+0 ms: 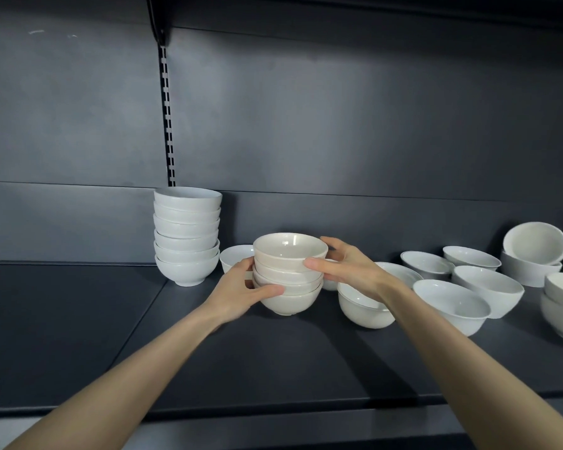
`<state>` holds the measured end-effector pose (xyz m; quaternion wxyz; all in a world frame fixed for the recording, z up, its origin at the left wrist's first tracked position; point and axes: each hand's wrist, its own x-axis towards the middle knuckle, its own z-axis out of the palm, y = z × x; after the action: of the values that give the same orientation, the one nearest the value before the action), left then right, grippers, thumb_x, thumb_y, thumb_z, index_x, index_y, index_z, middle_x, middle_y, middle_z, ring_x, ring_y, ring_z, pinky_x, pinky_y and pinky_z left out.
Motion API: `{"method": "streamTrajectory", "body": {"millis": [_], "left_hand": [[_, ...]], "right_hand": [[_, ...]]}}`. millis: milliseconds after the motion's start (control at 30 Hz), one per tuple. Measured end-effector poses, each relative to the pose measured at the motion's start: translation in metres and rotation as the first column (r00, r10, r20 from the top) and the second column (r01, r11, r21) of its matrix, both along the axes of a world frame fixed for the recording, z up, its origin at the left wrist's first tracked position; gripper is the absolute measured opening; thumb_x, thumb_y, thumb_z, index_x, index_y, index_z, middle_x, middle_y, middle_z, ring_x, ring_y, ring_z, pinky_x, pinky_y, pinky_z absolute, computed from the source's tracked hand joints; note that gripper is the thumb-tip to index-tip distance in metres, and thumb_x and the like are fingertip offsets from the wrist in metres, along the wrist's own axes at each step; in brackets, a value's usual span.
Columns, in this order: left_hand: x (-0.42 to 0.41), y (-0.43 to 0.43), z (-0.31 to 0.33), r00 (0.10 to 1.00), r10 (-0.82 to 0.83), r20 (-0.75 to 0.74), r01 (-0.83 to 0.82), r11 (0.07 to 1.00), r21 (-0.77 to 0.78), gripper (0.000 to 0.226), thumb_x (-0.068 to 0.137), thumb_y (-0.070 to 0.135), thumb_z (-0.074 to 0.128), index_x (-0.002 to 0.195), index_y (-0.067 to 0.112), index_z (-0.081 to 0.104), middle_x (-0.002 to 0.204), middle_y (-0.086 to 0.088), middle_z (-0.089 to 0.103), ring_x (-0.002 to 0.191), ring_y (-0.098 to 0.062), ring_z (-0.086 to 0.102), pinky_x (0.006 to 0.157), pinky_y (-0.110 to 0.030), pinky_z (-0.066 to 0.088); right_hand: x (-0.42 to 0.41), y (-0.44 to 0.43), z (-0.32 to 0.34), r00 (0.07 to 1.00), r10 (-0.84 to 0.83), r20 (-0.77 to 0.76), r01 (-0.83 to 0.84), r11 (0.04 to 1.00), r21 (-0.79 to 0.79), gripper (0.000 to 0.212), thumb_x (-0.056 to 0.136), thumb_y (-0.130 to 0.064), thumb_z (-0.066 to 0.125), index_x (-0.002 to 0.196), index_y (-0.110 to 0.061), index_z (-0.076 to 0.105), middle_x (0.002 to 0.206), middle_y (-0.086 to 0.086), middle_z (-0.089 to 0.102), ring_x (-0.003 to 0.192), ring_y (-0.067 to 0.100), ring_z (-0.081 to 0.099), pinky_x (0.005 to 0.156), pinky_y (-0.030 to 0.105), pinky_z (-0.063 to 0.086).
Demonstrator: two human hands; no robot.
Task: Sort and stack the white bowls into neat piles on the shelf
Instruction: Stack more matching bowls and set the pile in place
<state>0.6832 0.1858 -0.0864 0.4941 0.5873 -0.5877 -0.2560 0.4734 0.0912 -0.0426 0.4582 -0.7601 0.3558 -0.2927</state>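
A short pile of cream-white bowls (290, 274) is in the middle of the dark shelf (78, 336); whether its foot touches the shelf I cannot tell. My left hand (241, 289) grips its lower left side, thumb across the front of the bottom bowl. My right hand (348, 266) holds the upper right side, thumb on the top bowl's rim. A taller neat pile of several white bowls (187, 235) stands to the left by the back wall. A single white bowl (236, 256) sits between the two piles, partly hidden.
Loose white bowls spread over the right half of the shelf: one near my right wrist (361, 308), one in front (452, 305), others behind (488, 289), and a tilted bowl resting in another (535, 243) at the far right. A slotted upright (168, 118) runs up the back panel.
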Motion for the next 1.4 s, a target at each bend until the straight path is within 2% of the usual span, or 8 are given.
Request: {"method": "streamTrajectory", "body": {"millis": [167, 300, 400, 500, 567, 667, 933, 1400], "left_hand": [[0.000, 0.005, 0.001, 0.999, -0.032, 0.041, 0.031, 0.999, 0.027, 0.076, 0.067, 0.039, 0.082, 0.134, 0.026, 0.049, 0.116, 0.018, 0.065, 0.103, -0.002, 0.063, 0.090, -0.020, 0.049], [-0.005, 0.014, 0.008, 0.980, 0.119, 0.160, -0.124, 0.992, 0.027, 0.053, 0.073, 0.035, 0.080, 0.119, 0.020, 0.060, 0.106, 0.013, 0.066, 0.098, -0.009, 0.064, 0.085, -0.023, 0.050], [-0.010, 0.027, 0.017, 0.898, 0.267, 0.351, -0.269, 0.962, -0.046, 0.028, 0.077, 0.035, 0.076, 0.096, 0.017, 0.067, 0.089, 0.008, 0.067, 0.091, -0.014, 0.064, 0.084, -0.031, 0.052], [-0.024, 0.039, 0.032, 0.847, 0.263, 0.462, -0.243, 0.964, -0.103, 0.013, 0.082, 0.033, 0.069, 0.083, 0.019, 0.070, 0.081, 0.009, 0.069, 0.085, -0.014, 0.065, 0.080, -0.036, 0.053], [-0.041, 0.042, 0.046, 0.811, 0.233, 0.536, -0.200, 0.972, -0.121, 0.015, 0.083, 0.033, 0.067, 0.086, 0.019, 0.070, 0.081, 0.009, 0.068, 0.085, -0.016, 0.063, 0.081, -0.038, 0.052], [-0.079, 0.040, 0.068, 0.738, 0.200, 0.644, -0.128, 0.979, -0.158, 0.025, 0.085, 0.034, 0.066, 0.103, 0.016, 0.069, 0.093, 0.005, 0.069, 0.095, -0.017, 0.062, 0.087, -0.034, 0.049], [-0.200, 0.023, 0.103, 0.535, 0.124, 0.836, 0.025, 0.986, -0.162, 0.042, 0.088, 0.041, 0.060, 0.126, 0.023, 0.056, 0.123, 0.001, 0.062, 0.114, -0.025, 0.055, 0.088, -0.036, 0.046], [-0.389, 0.012, 0.075, 0.630, 0.002, 0.777, 0.074, 0.995, -0.063, 0.053, 0.085, 0.043, 0.064, 0.132, 0.022, 0.051, 0.131, 0.001, 0.057, 0.117, -0.022, 0.052, 0.091, -0.034, 0.044]], "right_hand": [[-0.003, 0.007, 0.007, 0.998, -0.012, -0.069, 0.010, 1.000, -0.022, 0.089, 0.067, -0.047, 0.082, 0.142, -0.022, 0.040, 0.125, -0.004, 0.063, 0.115, 0.010, 0.060, 0.097, 0.033, 0.051], [-0.009, 0.016, 0.018, 0.989, -0.056, -0.136, 0.043, 0.995, -0.092, 0.057, 0.079, -0.036, 0.076, 0.127, -0.021, 0.051, 0.116, -0.003, 0.067, 0.106, 0.013, 0.063, 0.092, 0.032, 0.052], [-0.021, 0.018, 0.025, 0.978, -0.120, -0.169, 0.091, 0.981, -0.170, 0.059, 0.078, -0.038, 0.076, 0.128, -0.016, 0.054, 0.120, 0.001, 0.064, 0.106, 0.017, 0.063, 0.090, 0.032, 0.053], [-0.042, 0.023, 0.034, 0.951, -0.192, -0.244, 0.118, 0.950, -0.288, 0.053, 0.079, -0.039, 0.075, 0.125, -0.017, 0.060, 0.121, 0.003, 0.063, 0.102, 0.015, 0.062, 0.090, 0.032, 0.051], [-0.062, 0.029, 0.043, 0.924, -0.244, -0.294, 0.129, 0.923, -0.363, 0.044, 0.082, -0.037, 0.073, 0.120, -0.016, 0.064, 0.119, 0.003, 0.065, 0.097, 0.012, 0.060, 0.082, 0.023, 0.047], [-0.100, 0.039, 0.059, 0.883, -0.321, -0.342, 0.145, 0.880, -0.452, 0.041, 0.085, -0.033, 0.070, 0.120, -0.013, 0.064, 0.121, 0.001, 0.065, 0.114, 0.016, 0.056, 0.087, 0.021, 0.037], [-0.232, 0.056, 0.089, 0.721, -0.523, -0.454, 0.178, 0.774, -0.608, 0.048, 0.085, -0.036, 0.069, 0.127, -0.014, 0.059, 0.126, 0.005, 0.063, 0.119, 0.024, 0.055, 0.094, 0.027, 0.041], [-0.430, 0.049, 0.073, 0.687, -0.546, -0.480, 0.218, 0.785, -0.580, 0.041, 0.080, -0.037, 0.073, 0.115, -0.016, 0.064, 0.107, 0.007, 0.066, 0.100, 0.025, 0.059, 0.088, 0.035, 0.049]]}}
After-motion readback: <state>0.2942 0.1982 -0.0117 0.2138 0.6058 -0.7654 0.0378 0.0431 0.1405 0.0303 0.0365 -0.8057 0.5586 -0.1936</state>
